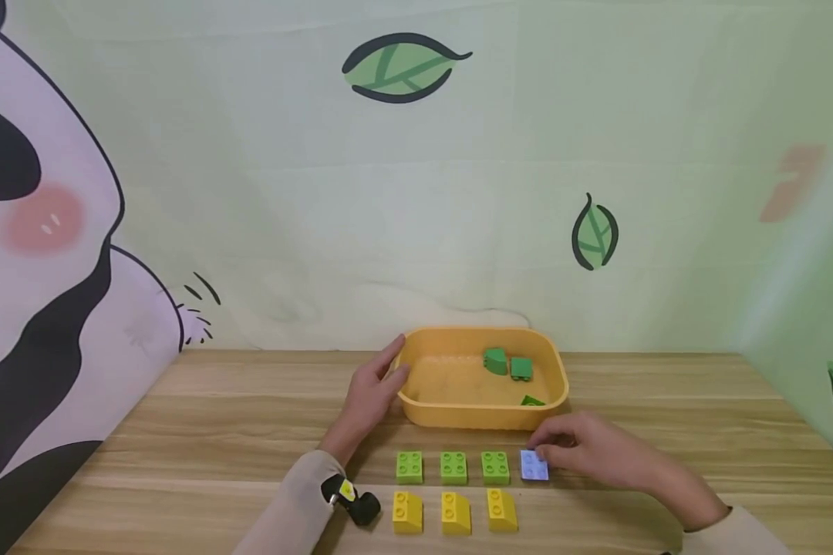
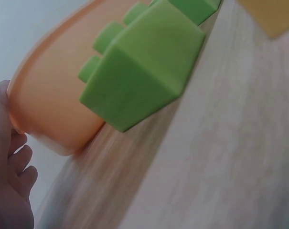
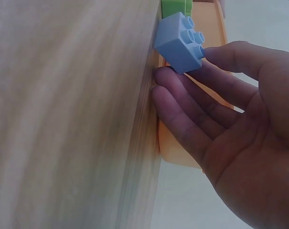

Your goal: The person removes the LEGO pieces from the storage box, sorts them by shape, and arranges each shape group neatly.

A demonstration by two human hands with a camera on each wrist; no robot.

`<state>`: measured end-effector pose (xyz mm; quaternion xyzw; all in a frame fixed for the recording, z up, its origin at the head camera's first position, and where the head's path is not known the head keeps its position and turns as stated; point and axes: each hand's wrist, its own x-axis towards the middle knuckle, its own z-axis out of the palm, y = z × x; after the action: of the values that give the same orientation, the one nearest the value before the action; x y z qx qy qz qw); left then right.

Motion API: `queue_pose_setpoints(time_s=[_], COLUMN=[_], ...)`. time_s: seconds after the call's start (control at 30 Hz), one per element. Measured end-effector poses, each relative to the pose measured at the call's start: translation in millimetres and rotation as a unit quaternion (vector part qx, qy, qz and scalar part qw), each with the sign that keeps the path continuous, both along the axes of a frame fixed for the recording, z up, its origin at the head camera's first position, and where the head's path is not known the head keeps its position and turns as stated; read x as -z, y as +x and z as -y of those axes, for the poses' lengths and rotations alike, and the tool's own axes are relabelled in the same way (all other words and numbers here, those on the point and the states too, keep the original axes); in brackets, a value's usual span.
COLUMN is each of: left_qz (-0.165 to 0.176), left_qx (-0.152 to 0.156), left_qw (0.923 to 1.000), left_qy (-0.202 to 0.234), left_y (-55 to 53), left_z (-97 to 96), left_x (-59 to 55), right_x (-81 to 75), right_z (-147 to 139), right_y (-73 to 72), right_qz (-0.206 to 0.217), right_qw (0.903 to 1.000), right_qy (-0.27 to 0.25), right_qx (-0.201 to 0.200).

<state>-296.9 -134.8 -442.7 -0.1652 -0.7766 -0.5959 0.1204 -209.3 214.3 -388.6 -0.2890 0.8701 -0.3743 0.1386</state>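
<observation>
In the head view my right hand [image 1: 593, 451] pinches a light blue four-stud brick [image 1: 534, 465] at the right end of a row on the table. The thumb lies at the studs of the blue brick [image 3: 180, 43] in the right wrist view, the other fingers bent beside it. My left hand [image 1: 371, 393] grips the left end of an orange plastic tub [image 1: 482, 416] at its rim. Inside the tub sit two dark green bricks [image 1: 521, 368] and a lighter green piece [image 1: 532, 401], partly hidden by the near wall.
Three light green bricks [image 1: 453, 468] continue the row left of the blue one. In front stand three yellow sloped bricks [image 1: 456, 513]. Behind the wooden table [image 1: 250, 416] hangs a printed cloth [image 1: 284, 193]. A black wrist camera [image 1: 361, 507] sits by the left sleeve.
</observation>
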Motion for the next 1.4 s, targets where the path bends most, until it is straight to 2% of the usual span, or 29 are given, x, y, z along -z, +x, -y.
queue_pose_setpoints(time_s=[0.3,0.7,1.4], left_qz=[0.01,0.009,0.008], left_qx=[-0.001,-0.003,-0.002], left_qw=[0.9999,0.9999,0.9999], left_qy=[-0.006,-0.01,-0.008], left_y=[0.5,2.2,2.4], left_z=[0.5,-0.5,-1.4], left_x=[-0.2,-3.2,-2.9], right_x=[-1.0,-0.7,-2.7], right_z=[1.4,1.8,0.9], right_y=[0.9,0.8,2.4], right_qz=[-0.002,0.003,0.017], right_qw=[0.9999,0.9999,0.9998], right_qy=[0.007,0.011,0.007], right_qx=[0.009,-0.013,-0.012])
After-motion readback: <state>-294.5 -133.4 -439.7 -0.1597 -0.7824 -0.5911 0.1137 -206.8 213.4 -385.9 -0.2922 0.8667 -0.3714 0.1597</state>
